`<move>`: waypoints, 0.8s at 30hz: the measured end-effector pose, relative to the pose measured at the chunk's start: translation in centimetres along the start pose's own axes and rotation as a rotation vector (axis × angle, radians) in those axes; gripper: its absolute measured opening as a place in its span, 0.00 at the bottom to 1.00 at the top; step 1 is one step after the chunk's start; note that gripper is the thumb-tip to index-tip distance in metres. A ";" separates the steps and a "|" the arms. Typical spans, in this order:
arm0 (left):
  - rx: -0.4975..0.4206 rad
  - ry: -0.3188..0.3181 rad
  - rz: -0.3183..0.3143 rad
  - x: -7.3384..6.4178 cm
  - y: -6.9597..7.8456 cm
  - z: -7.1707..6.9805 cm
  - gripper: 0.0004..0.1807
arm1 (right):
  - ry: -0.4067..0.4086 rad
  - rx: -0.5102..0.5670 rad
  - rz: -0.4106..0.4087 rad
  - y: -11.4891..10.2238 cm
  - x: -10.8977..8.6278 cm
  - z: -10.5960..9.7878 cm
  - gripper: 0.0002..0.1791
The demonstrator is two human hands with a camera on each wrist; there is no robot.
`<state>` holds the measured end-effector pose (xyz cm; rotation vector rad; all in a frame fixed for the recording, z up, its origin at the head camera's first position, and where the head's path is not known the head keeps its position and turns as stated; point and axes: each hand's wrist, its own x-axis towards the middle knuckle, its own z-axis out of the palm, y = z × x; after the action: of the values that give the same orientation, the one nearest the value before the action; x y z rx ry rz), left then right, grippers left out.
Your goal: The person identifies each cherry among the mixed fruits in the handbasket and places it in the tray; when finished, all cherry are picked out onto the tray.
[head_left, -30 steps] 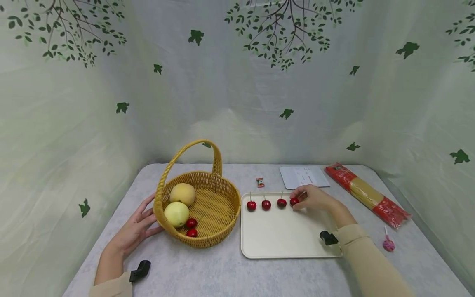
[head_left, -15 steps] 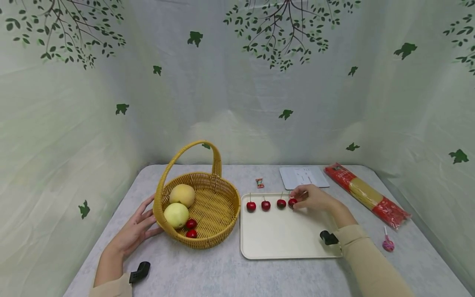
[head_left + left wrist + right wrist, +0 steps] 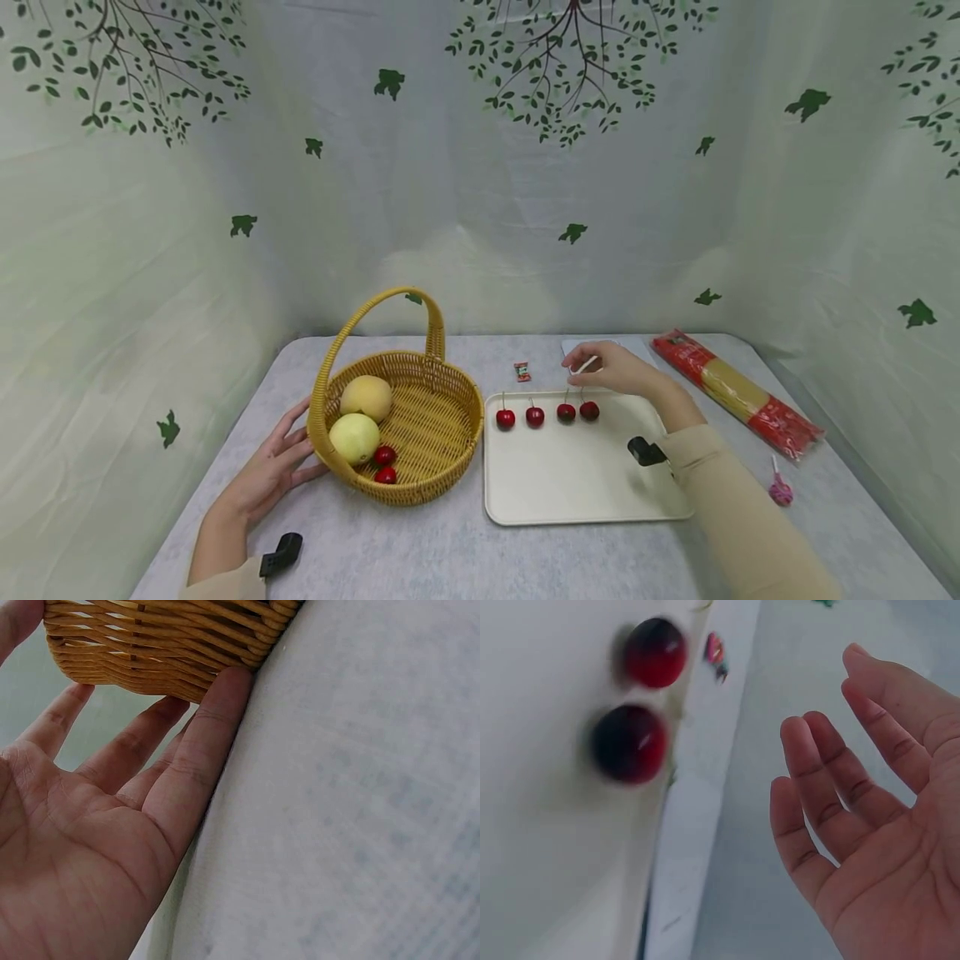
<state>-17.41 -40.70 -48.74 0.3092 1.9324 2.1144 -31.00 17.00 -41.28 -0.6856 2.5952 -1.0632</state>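
My left hand (image 3: 266, 473) touches the left side of a wicker basket (image 3: 450, 467) with its fingers extended; the left wrist view shows the fingertips against the weave (image 3: 165, 649). Inside the basket lie a yellow peach-like fruit (image 3: 367, 397), a pale green round fruit (image 3: 354, 439) and two red cherries, one (image 3: 385, 455) behind the other (image 3: 386, 475). Several stemmed cherries stand in a row along the far side of a cream tray (image 3: 577, 483). Above the rightmost cherry (image 3: 589, 411) my right hand (image 3: 618, 368) hovers with loosely bent fingers, holding nothing in the right wrist view.
A small wrapped candy (image 3: 522, 372) lies behind the tray. Partly hidden by my right hand is a white card (image 3: 641, 346). On the right are a long red-and-yellow packet (image 3: 738, 390) and a pink lollipop (image 3: 780, 490). A leaf-printed curtain (image 3: 465, 275) surrounds the table.
The rightmost cherry has shifted slightly left and my right hand has let it go. That hand has risen up and away from it. My left hand stays at the basket.
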 end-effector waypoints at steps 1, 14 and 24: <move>0.000 0.001 0.001 0.0 0.0 0.0 0.40 | -0.005 -0.004 -0.013 -0.9 0.3 0.0 0.17; -0.002 -0.001 0.003 -0.1 -0.1 -0.1 0.39 | -0.132 0.013 -0.179 -10.2 6.0 2.7 0.14; -0.003 -0.003 -0.007 -0.1 -0.1 -0.1 0.40 | -0.333 -0.017 -0.271 -14.8 9.4 7.0 0.17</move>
<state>-17.31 -40.80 -48.88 0.3051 1.9262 2.1109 -31.39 -1.16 -36.17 -1.1377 2.2726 -0.9055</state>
